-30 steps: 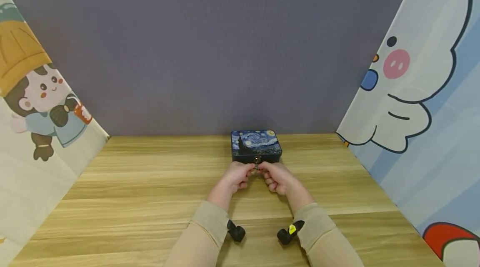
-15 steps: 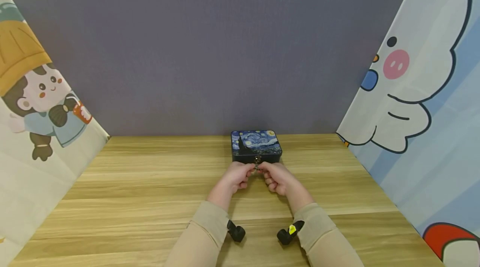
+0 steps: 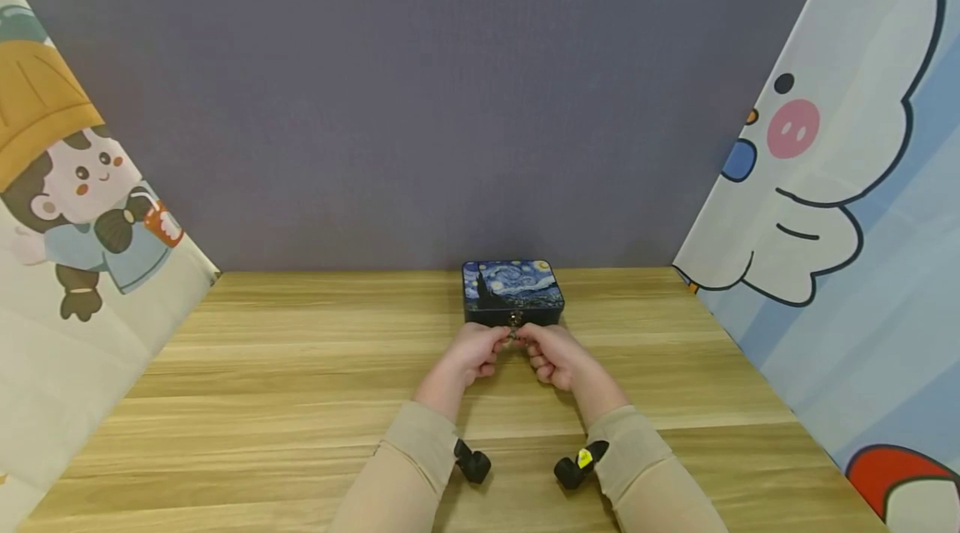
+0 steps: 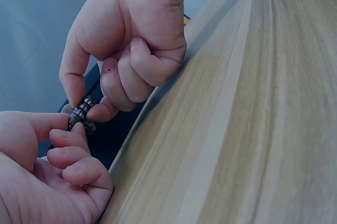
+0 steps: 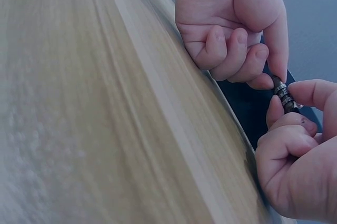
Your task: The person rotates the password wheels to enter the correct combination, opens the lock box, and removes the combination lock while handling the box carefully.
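Note:
A small dark box (image 3: 513, 287) with a starry night-sky painting on its lid sits closed at the back of the table. On its front is a brass-coloured latch (image 3: 515, 318). Just in front of that latch, both hands pinch a small dark metal combination lock (image 4: 80, 112) with ringed dials. My left hand (image 3: 476, 347) grips one end between thumb and index finger, the other fingers curled. From the opposite side my right hand (image 3: 553, 352) pinches the other end. Fingertips partly cover the lock, and I cannot tell whether it is fastened to the latch.
The wood-grain table (image 3: 300, 400) extends around the box and forearms. A grey panel (image 3: 450, 100) rises right behind the box. Cartoon-printed sheets stand at the left (image 3: 67, 283) and right (image 3: 847, 125). Black wrist cameras (image 3: 472, 462) hang inside both sleeves.

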### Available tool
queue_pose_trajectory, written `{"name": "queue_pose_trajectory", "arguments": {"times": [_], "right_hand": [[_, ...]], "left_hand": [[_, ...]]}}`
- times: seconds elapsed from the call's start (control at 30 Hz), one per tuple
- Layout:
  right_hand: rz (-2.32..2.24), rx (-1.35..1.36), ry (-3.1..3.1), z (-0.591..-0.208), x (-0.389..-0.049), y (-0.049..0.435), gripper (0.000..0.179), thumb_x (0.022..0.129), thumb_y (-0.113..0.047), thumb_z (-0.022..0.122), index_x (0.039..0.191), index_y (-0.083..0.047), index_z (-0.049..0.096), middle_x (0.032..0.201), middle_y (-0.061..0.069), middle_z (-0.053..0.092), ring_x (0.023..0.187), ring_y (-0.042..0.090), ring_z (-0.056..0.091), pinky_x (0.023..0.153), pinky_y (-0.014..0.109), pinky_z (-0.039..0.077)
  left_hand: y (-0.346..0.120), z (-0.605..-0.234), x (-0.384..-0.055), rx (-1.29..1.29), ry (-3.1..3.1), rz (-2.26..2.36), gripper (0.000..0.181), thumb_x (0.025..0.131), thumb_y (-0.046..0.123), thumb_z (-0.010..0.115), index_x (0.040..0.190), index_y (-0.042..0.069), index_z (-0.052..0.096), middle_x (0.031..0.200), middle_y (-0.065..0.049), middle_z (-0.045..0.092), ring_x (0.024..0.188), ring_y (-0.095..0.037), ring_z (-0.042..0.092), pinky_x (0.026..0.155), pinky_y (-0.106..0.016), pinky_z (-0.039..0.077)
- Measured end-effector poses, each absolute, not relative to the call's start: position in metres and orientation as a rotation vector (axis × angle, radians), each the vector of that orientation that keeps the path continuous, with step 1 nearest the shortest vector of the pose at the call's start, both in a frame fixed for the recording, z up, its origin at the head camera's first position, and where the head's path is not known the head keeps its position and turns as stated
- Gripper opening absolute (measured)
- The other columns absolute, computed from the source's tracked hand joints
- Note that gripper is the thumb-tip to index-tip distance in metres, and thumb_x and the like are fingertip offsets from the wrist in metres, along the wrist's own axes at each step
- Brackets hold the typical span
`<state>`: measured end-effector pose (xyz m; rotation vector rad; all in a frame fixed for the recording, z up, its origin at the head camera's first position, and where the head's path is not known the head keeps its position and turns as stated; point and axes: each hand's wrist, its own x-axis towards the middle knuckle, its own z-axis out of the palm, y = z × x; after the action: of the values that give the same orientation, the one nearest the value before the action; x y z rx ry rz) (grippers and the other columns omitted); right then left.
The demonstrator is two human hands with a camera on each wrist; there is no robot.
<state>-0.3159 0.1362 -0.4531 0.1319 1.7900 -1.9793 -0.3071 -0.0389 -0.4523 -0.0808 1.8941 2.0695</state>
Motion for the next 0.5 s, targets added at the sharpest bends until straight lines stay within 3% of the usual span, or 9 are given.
{"name": "queue_pose_trajectory", "arguments": {"times": [0.5], "right_hand": [[-1.991,0.137,1.779,-0.4550,-0.3176,0.1345,0.014,0.091,-0.016,0.063,0.089,-0.003,0.058,0.059,-0.007,0.033,0.043,0.004,0.024,0.038,0.019,0.019]], "left_hand": [[-0.0388,-0.4602,-0.3128,-0.076,1.901,2.069,0.026,0.101,0.019,0.060,0.086,-0.002,0.060,0.063,0.002,0.044,0.047,-0.008,0.029,0.044,-0.023,0.026]]}}
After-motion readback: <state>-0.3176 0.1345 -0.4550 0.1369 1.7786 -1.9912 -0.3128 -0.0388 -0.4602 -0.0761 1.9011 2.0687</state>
